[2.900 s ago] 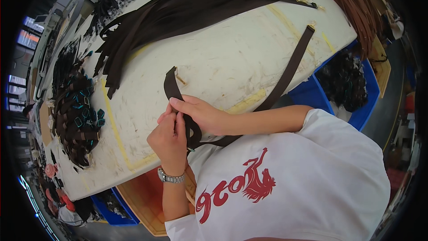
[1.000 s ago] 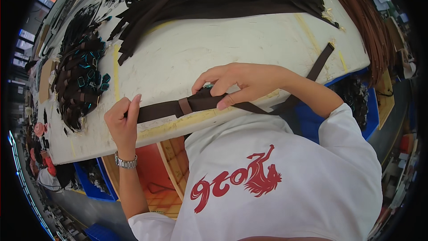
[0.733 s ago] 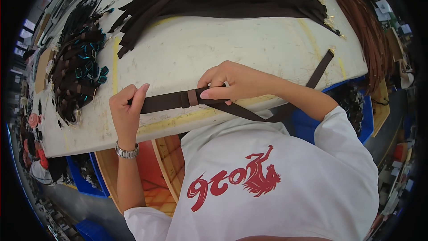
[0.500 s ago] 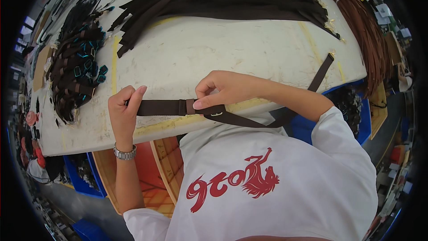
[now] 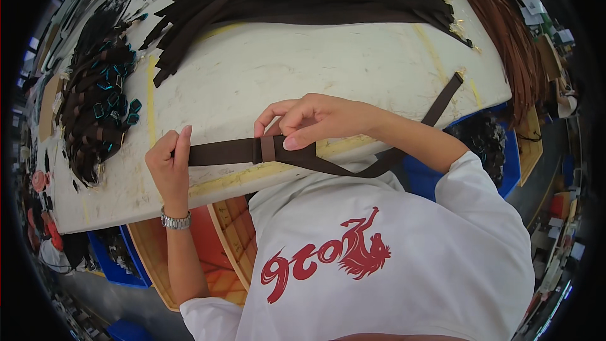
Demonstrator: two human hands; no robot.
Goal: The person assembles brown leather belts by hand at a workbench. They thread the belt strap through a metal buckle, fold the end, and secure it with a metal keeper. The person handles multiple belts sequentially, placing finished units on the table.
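Note:
A dark brown webbing strap [image 5: 224,152] is stretched level across the near edge of the table. My left hand [image 5: 169,163] is closed around its left end, thumb pointing up. My right hand [image 5: 319,121] pinches the strap farther right, thumb in front and fingers behind the upper edge. Just left of that thumb sit a narrow dark loop [image 5: 257,150] and a lighter brown band [image 5: 268,149] around the strap. Beyond my right hand the strap sags below the table edge, passes under my right forearm and comes out with its free end [image 5: 456,81] on the table.
Dark straps [image 5: 297,0] lie in a wide pile at the back of the white table [image 5: 271,69]. Short strap pieces with blue-edged buckles [image 5: 104,104] are heaped at left. Reddish-brown strips [image 5: 495,38] hang over the right edge. Blue bins [image 5: 511,164] and wooden crates [image 5: 230,233] stand below.
Both hands and the strap have shifted slightly left in the picture. My right fingers have lifted and spread somewhat behind the loop. The metal buckle seen below my right hand no longer shows.

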